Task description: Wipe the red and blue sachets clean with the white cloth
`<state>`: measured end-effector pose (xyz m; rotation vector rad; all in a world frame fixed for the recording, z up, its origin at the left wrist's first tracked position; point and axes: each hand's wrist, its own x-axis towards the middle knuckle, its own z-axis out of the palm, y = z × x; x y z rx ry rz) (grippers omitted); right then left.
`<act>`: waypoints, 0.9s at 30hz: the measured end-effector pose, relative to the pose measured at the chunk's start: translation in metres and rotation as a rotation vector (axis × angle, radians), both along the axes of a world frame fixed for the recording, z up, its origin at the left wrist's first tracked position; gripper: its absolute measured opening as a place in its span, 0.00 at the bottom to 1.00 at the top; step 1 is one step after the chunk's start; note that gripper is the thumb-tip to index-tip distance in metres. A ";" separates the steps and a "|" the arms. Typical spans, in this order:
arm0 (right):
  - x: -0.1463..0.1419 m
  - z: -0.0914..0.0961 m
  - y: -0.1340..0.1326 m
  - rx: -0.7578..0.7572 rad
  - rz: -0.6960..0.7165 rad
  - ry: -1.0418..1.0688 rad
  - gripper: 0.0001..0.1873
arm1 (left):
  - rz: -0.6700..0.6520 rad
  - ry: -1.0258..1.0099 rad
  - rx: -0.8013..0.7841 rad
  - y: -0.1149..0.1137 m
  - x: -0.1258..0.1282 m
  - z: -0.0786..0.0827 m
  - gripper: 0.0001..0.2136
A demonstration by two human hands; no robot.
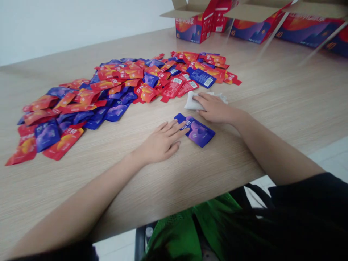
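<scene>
A purple-blue pouch (200,131) lies flat on the table in front of me. My left hand (164,139) is stretched out, its fingertips resting on the pouch's upper left end. Just beyond the pouch, my right hand (213,108) presses on a folded white cloth (192,102), fingers bent over it; the cloth's far part shows past the knuckles. Behind both hands spreads a heap of red and blue pouches (119,74), some face up and a few with barcodes showing. One blue pouch (202,78) at the heap's right side lies close to the cloth.
Along the table's far right stand several printed red and blue cartons, among them an open carton (190,29) with flaps raised and another open carton (248,29). A pale wall (81,21) rises behind the wood-grain table (130,188), whose front edge is near my body.
</scene>
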<state>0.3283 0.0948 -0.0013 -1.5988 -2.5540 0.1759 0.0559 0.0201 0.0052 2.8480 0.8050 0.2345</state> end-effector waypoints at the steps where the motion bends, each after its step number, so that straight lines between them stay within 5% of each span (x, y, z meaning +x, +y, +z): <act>1: 0.000 0.001 0.000 -0.005 0.001 0.004 0.33 | 0.036 0.020 -0.001 -0.001 0.005 -0.001 0.24; 8: 0.001 0.002 0.000 0.018 0.014 0.022 0.32 | 0.238 0.174 0.062 -0.043 -0.001 0.020 0.32; 13: -0.005 0.003 -0.003 0.116 -0.059 -0.002 0.28 | 0.349 0.245 0.141 -0.079 -0.018 0.016 0.35; 20: -0.010 0.016 0.001 0.136 -0.221 0.134 0.24 | 0.441 0.177 0.161 -0.087 -0.017 0.004 0.33; 23: -0.033 0.033 -0.019 0.227 -0.309 0.254 0.27 | 0.433 0.167 0.150 -0.086 -0.015 0.003 0.33; 27: -0.092 0.038 -0.072 0.239 -0.020 0.133 0.32 | 0.406 0.135 0.141 -0.088 -0.017 0.004 0.31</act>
